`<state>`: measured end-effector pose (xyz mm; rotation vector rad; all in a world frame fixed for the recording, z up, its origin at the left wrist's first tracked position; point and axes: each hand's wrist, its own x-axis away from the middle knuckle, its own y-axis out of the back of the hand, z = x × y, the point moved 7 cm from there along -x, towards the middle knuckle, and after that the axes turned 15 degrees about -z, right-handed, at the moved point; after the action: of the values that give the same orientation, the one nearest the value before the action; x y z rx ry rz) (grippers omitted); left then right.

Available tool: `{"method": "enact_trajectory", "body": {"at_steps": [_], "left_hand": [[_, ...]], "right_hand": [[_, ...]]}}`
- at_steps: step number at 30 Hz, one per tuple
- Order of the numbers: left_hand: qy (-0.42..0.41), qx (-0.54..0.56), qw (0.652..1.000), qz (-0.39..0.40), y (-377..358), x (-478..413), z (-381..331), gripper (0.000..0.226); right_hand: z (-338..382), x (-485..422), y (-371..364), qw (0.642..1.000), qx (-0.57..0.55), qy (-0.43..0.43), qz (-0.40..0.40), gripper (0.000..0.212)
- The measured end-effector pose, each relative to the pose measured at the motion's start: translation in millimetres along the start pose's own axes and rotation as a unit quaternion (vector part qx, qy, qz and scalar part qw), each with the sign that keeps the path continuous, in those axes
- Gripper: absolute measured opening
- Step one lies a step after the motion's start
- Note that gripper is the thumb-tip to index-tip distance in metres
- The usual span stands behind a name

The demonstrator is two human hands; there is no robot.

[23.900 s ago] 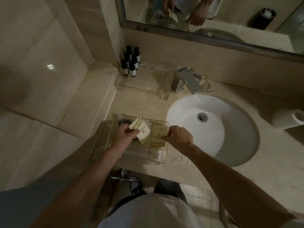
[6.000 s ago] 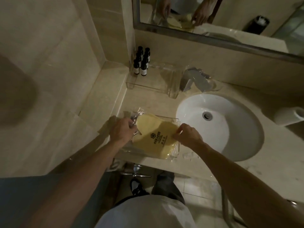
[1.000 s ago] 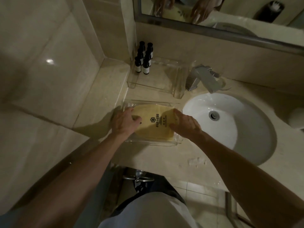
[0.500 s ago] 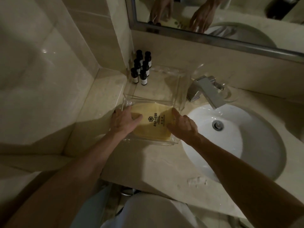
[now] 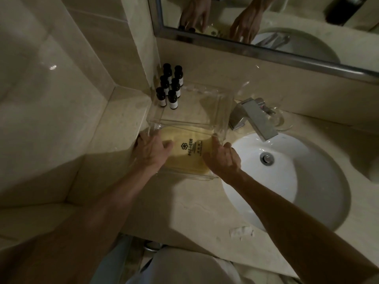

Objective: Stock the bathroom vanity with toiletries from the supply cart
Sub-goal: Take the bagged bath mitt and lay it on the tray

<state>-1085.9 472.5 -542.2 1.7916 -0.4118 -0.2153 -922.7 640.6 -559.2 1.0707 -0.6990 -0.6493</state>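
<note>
Dim beige-tiled bathroom, stone bench [image 5: 184, 201] wrapped round a white basin [image 5: 287, 191]. In the back corner against the wall, beside the tap [image 5: 254, 119], a clear riser [image 5: 194, 111], probably set there to stay out of the splash. Just in front, a clear tray [image 5: 184, 177], far edge meeting the riser's front lip; under it or against it, cannot tell. Gripped at both side walls by left hand [image 5: 150, 151] and right hand [image 5: 224, 159], fingers [image 5: 141, 140] curled outside, thumbs inside, likely to keep it level and square for pushing back. Flat in the tray, a yellow packet [image 5: 184, 160], logo up. On the riser's left end, six small dark bottles [image 5: 170, 87] in two neat rows.
</note>
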Motion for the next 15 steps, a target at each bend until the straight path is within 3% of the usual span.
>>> {"method": "enact_trajectory", "body": {"at_steps": [6, 15], "left_hand": [[-0.015, 0.008, 1.000, -0.024, -5.6, -7.8, 0.9, 0.067], [-0.025, -0.027, 0.999, -0.038, 0.8, -17.7, -11.4, 0.055]], "right_hand": [[-2.4, 5.2, -2.6, 0.997, -0.032, 0.014, -0.069, 0.066], [0.6, 5.7, -6.0, 0.995, -0.045, -0.013, -0.091, 0.067]]}}
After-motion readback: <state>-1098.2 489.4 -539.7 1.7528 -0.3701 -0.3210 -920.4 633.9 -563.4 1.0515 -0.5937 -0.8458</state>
